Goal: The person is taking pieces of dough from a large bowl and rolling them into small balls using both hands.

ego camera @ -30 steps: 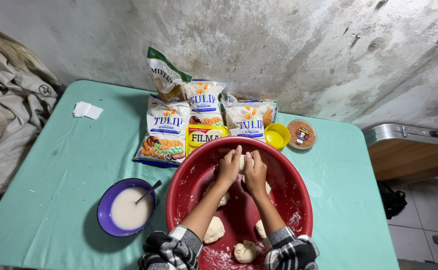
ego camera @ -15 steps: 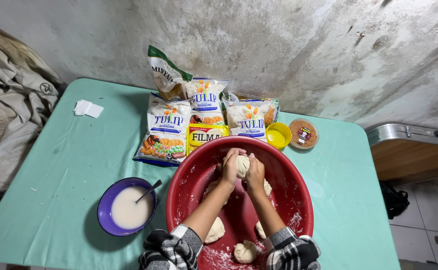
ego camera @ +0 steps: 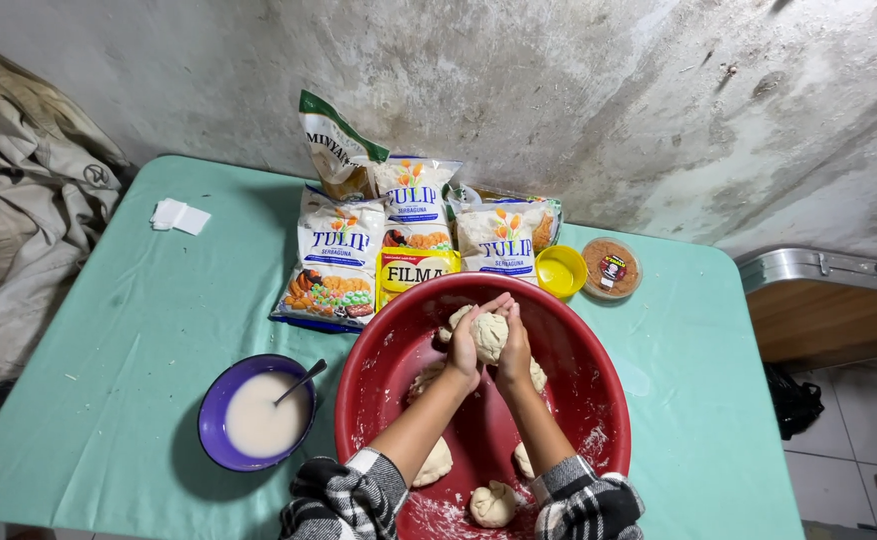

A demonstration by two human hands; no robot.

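Note:
Both my hands are over a big red basin (ego camera: 599, 440) on the green table. My left hand (ego camera: 465, 342) and my right hand (ego camera: 515, 345) press a pale ball of dough (ego camera: 490, 333) between them, held a little above the basin floor. More dough lumps lie in the basin: one at the near left (ego camera: 432, 463), one at the near middle (ego camera: 493, 503), others partly hidden under my arms. Flour dusts the basin bottom. My sleeves are black-and-white checked.
A purple bowl (ego camera: 221, 450) of white liquid with a spoon stands left of the basin. Behind it are several flour bags (ego camera: 333, 262), a yellow packet (ego camera: 415, 271), a small yellow cup (ego camera: 561, 272) and a round brown tub (ego camera: 610, 268). Cloth (ego camera: 29, 210) hangs left; a wooden cabinet (ego camera: 839, 310) is right.
My hands have lifted the dough ball slightly and turned it between the palms; the camera view has shifted a little. Nothing else on the table has moved.

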